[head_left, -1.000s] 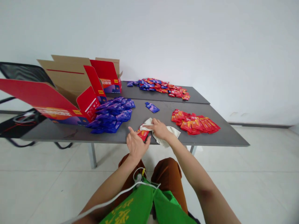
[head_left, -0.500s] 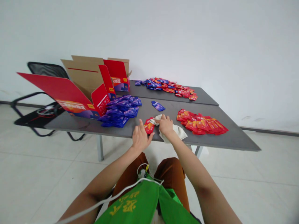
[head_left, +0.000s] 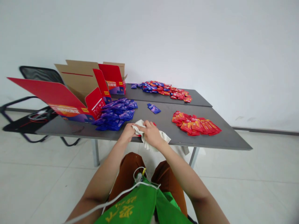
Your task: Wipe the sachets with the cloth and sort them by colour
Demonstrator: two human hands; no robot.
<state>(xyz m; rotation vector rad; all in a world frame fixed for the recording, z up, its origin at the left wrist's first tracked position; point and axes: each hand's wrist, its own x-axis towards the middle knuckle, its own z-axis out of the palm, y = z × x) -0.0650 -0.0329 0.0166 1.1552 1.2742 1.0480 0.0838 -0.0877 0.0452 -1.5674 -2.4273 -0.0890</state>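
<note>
Near the table's front edge, my right hand [head_left: 151,133] is closed on a white cloth [head_left: 165,137] and presses it over a red packet [head_left: 154,124], most of which is covered. My left hand [head_left: 128,132] touches the cloth's left end, its fingers curled and partly hidden; what they grip cannot be made out. A single blue packet [head_left: 154,108] lies flat beyond my hands. To the left is a heap of blue packets [head_left: 116,114], and to the right a spread of red packets [head_left: 196,123].
Open red cartons [head_left: 70,110] with raised flaps stand at the left of the grey table [head_left: 224,137]. A mixed pile of red and blue packets [head_left: 163,89] lies along the back. A black chair [head_left: 42,74] is beyond the left end. A white cable [head_left: 121,194] crosses my lap.
My right hand has moved left with the cloth, over the red packet. My left hand, spread before, has curled in at the cloth's edge. The view has shifted slightly.
</note>
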